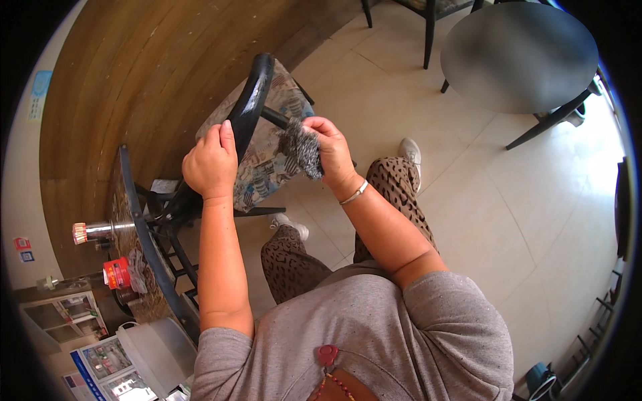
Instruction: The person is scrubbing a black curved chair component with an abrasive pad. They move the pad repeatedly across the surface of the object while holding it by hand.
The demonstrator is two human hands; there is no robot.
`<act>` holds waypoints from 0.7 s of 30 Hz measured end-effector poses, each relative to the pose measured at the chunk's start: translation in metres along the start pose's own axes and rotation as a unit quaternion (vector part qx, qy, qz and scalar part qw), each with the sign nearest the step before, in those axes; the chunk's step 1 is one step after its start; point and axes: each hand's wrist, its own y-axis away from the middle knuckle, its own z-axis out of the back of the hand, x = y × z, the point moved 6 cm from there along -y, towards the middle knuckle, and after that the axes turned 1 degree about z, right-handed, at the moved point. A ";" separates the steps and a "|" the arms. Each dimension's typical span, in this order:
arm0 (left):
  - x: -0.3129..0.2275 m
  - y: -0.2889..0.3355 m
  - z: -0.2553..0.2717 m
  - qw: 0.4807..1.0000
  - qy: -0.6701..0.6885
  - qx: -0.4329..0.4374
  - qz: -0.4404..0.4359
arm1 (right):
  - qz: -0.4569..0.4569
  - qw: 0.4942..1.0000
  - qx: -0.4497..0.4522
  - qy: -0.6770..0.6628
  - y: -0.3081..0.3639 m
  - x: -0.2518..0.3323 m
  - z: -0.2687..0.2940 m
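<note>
A black-framed chair [251,100] with a patterned seat cushion [271,157] stands tilted in front of me. My left hand [210,164] grips the black top rail of its backrest. My right hand [331,147] is closed on a grey cloth [301,148], pressed against a black bar of the chair frame just above the cushion. A thin bracelet circles my right wrist.
A table edge at the left carries a red can [117,273] and a metal holder [90,232]. A round dark table [518,57] and chair legs stand at the upper right. The floor [535,220] is pale tile, and a wood-panelled wall [147,73] curves behind the chair.
</note>
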 end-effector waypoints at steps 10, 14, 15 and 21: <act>-0.003 0.000 0.005 0.997 0.018 -0.066 -0.025 | -0.109 0.976 -0.153 -0.112 0.007 -0.024 0.025; -0.004 0.000 0.005 0.997 0.017 -0.066 -0.026 | -0.051 0.994 -0.095 0.036 0.006 -0.017 0.004; -0.003 0.000 0.005 0.997 0.016 -0.069 -0.025 | -0.044 0.995 -0.055 0.065 0.005 -0.014 -0.007; -0.007 -0.003 -0.001 1.000 0.004 0.001 -0.002 | 0.080 0.988 -0.114 0.065 -0.027 -0.026 -0.031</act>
